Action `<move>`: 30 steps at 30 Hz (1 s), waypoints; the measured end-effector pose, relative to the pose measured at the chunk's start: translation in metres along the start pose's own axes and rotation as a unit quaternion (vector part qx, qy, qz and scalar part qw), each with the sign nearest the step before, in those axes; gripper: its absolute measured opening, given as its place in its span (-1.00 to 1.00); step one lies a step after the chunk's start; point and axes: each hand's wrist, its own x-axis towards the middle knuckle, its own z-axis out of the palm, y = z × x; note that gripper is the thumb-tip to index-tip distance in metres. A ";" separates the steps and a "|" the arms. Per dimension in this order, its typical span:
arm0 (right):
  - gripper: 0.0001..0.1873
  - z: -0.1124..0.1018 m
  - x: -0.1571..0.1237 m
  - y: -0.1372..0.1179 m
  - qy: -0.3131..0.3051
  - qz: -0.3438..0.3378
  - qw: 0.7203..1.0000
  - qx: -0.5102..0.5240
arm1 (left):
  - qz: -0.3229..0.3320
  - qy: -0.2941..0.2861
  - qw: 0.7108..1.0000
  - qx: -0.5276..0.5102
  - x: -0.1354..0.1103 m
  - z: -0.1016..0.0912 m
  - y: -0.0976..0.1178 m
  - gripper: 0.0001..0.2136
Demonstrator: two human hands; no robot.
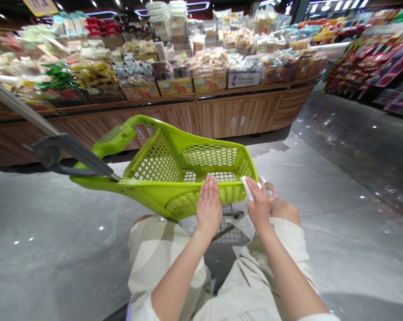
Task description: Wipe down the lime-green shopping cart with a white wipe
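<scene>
A lime-green plastic shopping cart (pixel 148 189) with lattice walls stands sideways before my knees, its basket holding nothing that I can see. My left hand (pixel 209 203) lies with its fingers stretched out against the near side wall, fingertips at the rim. At the basket's right front corner, my right hand (pixel 259 200) presses a white cloth or tissue (pixel 247 188) to the green plastic. Part of that white piece is hidden under the fingers.
A grey pole with a dark grey holder (pixel 77 154) slants up from the cart's left end. Behind the cart runs a wooden display counter (pixel 217 118) heaped with packaged snacks. More racks of packets (pixel 361 58) stand at the right. The floor (pixel 324 156) is glossy grey tile.
</scene>
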 end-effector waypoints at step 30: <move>-0.20 0.009 0.005 -0.027 -0.006 0.021 0.998 0.052 | -0.006 0.005 1.000 0.002 0.002 0.006 0.005 -0.26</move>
